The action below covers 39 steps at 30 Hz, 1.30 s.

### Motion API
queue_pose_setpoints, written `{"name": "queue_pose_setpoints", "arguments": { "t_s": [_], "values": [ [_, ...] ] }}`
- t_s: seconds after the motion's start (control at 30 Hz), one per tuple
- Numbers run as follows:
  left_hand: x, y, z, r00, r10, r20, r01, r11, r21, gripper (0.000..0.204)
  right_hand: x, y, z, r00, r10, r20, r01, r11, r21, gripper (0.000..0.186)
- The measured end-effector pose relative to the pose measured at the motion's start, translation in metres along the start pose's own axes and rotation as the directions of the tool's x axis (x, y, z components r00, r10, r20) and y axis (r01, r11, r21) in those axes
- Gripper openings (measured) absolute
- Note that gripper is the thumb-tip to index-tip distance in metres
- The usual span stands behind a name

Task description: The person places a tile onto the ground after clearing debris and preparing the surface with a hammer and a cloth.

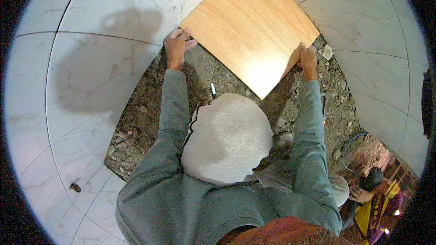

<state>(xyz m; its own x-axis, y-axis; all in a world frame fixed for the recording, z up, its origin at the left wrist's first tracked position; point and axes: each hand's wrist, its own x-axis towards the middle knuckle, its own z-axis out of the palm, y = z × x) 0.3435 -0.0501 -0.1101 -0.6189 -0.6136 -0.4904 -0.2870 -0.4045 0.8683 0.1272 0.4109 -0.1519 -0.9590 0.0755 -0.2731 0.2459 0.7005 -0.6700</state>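
A large square tile (250,27) with a glossy, light wood-grain face is held between my two hands, one corner pointing toward me. My left hand (178,46) grips its left corner, thumb on the upper face and fingers at the edge. On the near right edge, my right hand (307,60) is closed around the tile, its fingers partly hidden beneath. Bare rubbly soil (202,66) shows under the near part of the tile. A white marker with a dark end (213,90) stands on that soil, between my forearms and just beyond light grey cloth (227,136) at my lap.
Pale marble-look tiles (100,63) surround the soil patch on the left, far and right sides. A broken tile chip (326,52) lies near my right hand. Another person (374,195) in yellow and purple is low at the lower right, near a thin blue loop (344,149).
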Motion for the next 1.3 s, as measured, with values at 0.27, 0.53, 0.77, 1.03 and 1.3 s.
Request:
{"name": "queue_pose_setpoints", "arguments": {
  "t_s": [0.27, 0.53, 0.77, 1.03, 1.3],
  "values": [
    [0.058, -0.054, -0.015, 0.995, 0.094, 0.03, -0.097, 0.981, 0.169, 0.028, -0.026, -0.009, 0.001, 0.913, -0.333, -0.234, 0.357, 0.932, 0.068, 0.04],
    [0.107, -0.083, -0.081, 0.885, 0.34, 0.318, -0.419, 0.288, 0.861, 0.032, -0.017, -0.028, 0.015, 0.996, -0.036, 0.087, 0.006, 0.948, 0.319, 0.049],
    [0.099, -0.071, -0.081, 0.954, 0.262, 0.145, -0.277, 0.592, 0.757, 0.036, -0.022, -0.039, 0.014, 1.0, -0.014, 0.008, 0.014, 1.0, 0.017, 0.054],
    [0.118, -0.048, -0.034, 0.599, 0.345, 0.722, -0.591, -0.417, 0.69, 0.032, 0.022, 0.009, -0.001, 0.981, -0.1, -0.167, 0.099, 0.995, -0.013, 0.05],
    [-0.064, -0.017, -0.099, 0.738, 0.603, 0.302, -0.407, 0.043, 0.912, 0.027, 0.019, 0.01, -0.137, 0.87, -0.392, 0.298, 0.492, 0.69, -0.53, 0.034]
  ]
}}
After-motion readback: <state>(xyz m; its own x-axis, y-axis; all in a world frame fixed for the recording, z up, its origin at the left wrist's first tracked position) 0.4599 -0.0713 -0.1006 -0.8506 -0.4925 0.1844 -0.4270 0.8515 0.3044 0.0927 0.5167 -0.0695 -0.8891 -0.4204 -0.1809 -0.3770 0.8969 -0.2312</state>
